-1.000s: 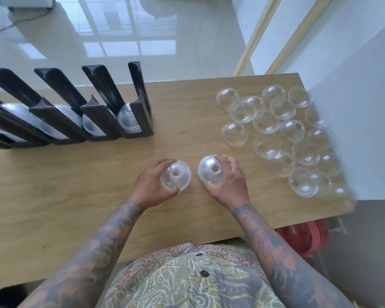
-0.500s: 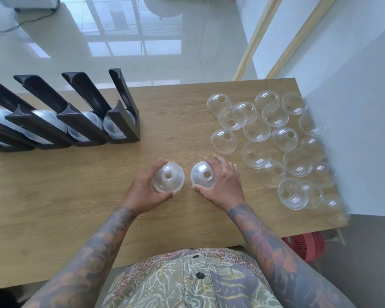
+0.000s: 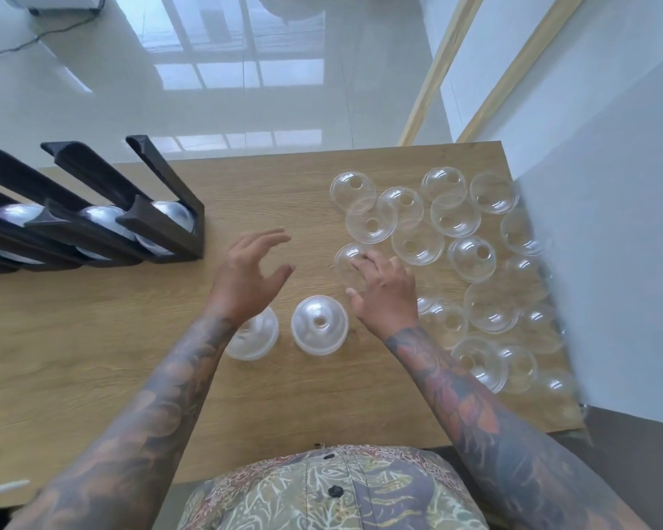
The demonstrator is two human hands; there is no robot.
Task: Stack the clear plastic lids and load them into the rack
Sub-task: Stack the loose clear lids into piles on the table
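We are seeing both hands hovering over the wooden table (image 3: 92, 357) with fingers spread, gripping nothing. The left hand (image 3: 245, 277) is floating above one domed lid stack (image 3: 255, 336), partly covering it; a second lid stack (image 3: 319, 325) is sitting just beside it, upright and untouched. The right hand (image 3: 385, 290) is reaching over a single lid (image 3: 347, 260) at the edge of the loose clear lids (image 3: 471, 258) (whether fingertips are touching it, we cannot tell). The black rack (image 3: 157, 223) at far left is holding lids in its slots.
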